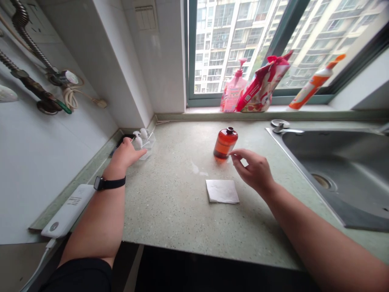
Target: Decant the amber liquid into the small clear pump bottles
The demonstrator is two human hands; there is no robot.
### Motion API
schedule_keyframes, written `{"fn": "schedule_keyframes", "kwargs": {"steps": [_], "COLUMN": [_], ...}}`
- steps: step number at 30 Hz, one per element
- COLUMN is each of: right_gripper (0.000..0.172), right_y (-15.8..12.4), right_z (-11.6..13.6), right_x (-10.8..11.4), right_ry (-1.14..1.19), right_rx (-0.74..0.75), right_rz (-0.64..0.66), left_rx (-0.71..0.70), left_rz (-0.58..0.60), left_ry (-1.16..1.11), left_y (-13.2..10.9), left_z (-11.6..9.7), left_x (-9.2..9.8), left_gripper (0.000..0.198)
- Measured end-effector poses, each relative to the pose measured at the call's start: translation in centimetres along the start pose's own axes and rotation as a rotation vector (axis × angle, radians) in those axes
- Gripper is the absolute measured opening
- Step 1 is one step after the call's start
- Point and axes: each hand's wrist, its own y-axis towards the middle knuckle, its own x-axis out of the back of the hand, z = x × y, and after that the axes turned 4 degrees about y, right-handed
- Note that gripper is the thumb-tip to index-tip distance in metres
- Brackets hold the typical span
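Observation:
At the left wall, my left hand (pixel 129 153) is at a clear plastic container (pixel 148 151) with white pump tops (pixel 138 139) standing in it. The thumb lies along the near side of the container; the other fingers are mostly hidden behind. An amber bottle (pixel 225 142) without a cap stands upright on the counter, partly filled with liquid. My right hand (pixel 252 166) is at its lower right side, thumb and forefinger tips close together in a pinch. Whether something small is between them, I cannot make out. A folded white tissue (pixel 222 191) lies flat in front of the bottle.
A steel sink (pixel 334 178) with a tap (pixel 287 129) is on the right. On the windowsill stand a pink pump bottle (pixel 233 93), a red bag (pixel 264 85) and an orange-and-white bottle (pixel 313 87). A white power strip (pixel 68 211) lies by the left wall. Small wet patches mark the counter (pixel 170 202).

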Motion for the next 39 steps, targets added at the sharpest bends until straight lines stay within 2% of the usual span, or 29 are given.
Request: {"fn": "schedule_keyframes", "kwargs": {"steps": [3,5,10,12,15,19,21,24,27,32,39], "right_gripper": [0.016,0.017,0.025,0.03,0.04,0.065,0.068,0.048,0.028,0.027,0.023], "right_y": [0.0,0.0,-0.1,-0.2,-0.4,-0.7,-0.8,-0.8,-0.8,-1.1,-1.3], "right_z": [0.5,0.8,1.2,1.4,2.1,3.5,4.2,4.8,4.9,4.6,4.2], "right_x": [0.1,0.1,-0.1,-0.2,-0.3,-0.6,-0.8,-1.0,-1.2,-1.7,-2.1], "right_ry": [-0.006,0.01,0.083,0.133,0.193,0.196,0.183,0.155,0.08,0.002,-0.018], "right_rx": [0.032,0.024,-0.05,-0.074,-0.063,-0.035,-0.058,-0.134,-0.192,-0.206,-0.113], "right_rz": [0.024,0.049,0.148,0.202,0.251,0.284,0.272,0.256,0.305,0.354,0.34], "left_rx": [-0.134,-0.234,-0.534,-0.64,-0.776,-0.928,-0.99,-1.058,-1.073,-1.066,-1.023], "left_rz": [-0.086,-0.049,-0.046,-0.059,-0.121,-0.168,-0.179,-0.205,-0.23,-0.234,-0.173], "left_ry": [-0.068,-0.146,-0.291,-0.283,-0.227,-0.147,-0.109,-0.055,-0.032,-0.07,-0.148], "left_y": [-0.4,-1.3,-5.2,-6.8,-8.6,-9.7,-9.9,-10.3,-10.5,-10.7,-10.9], "left_z": [-1.9,-4.2,-10.6,-12.4,-14.0,-15.0,-15.4,-15.7,-16.0,-16.1,-16.0], "left_x": [0.2,-0.1,-1.9,-2.7,-3.7,-4.4,-4.5,-4.5,-4.5,-4.8,-5.1], "left_gripper": [0.077,0.08,0.088,0.087,0.08,0.072,0.069,0.064,0.06,0.066,0.071]}}
